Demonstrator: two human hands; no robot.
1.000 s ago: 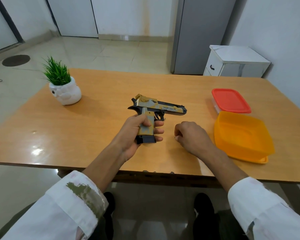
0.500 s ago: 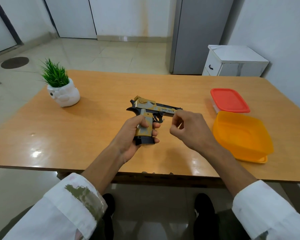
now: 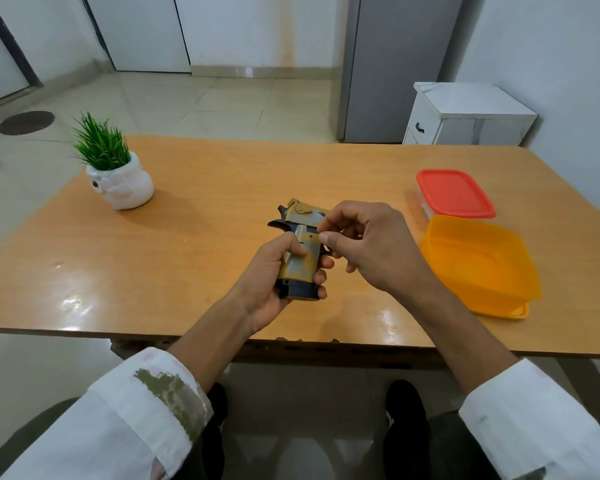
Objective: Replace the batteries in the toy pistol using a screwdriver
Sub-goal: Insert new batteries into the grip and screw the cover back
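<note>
Holding the toy pistol (image 3: 300, 252) by its grip, my left hand (image 3: 274, 282) wraps around it with the thumb laid across the near face and the fingertips curling round the far side, so the toy sits just above the table (image 3: 194, 244) near the front edge, barrel pointing away to the right. My right hand (image 3: 368, 251) is bunched at the upper part of the frame, thumb and forefinger brought together against the body just above the grip; I cannot tell whether they pinch some small part or only press on the plastic, and the barrel is hidden behind that hand.

I judge the toy to be light, hollow moulded plastic: stiff enough to take a firm squeeze at the grip, yet likely to crack or strip at a screw boss if forced. Its painted gold and grey skin looks smooth and a little slippery, so the wide grip is the sound place to clamp it, leaving the dark base plate (image 3: 300, 291) free. No screwdriver or batteries show anywhere; the orange tub (image 3: 482, 265) and the red-lidded box (image 3: 454, 194) stand well to the right, their contents not visible. I would keep the toy braced low over the table when a tool goes in.
</note>
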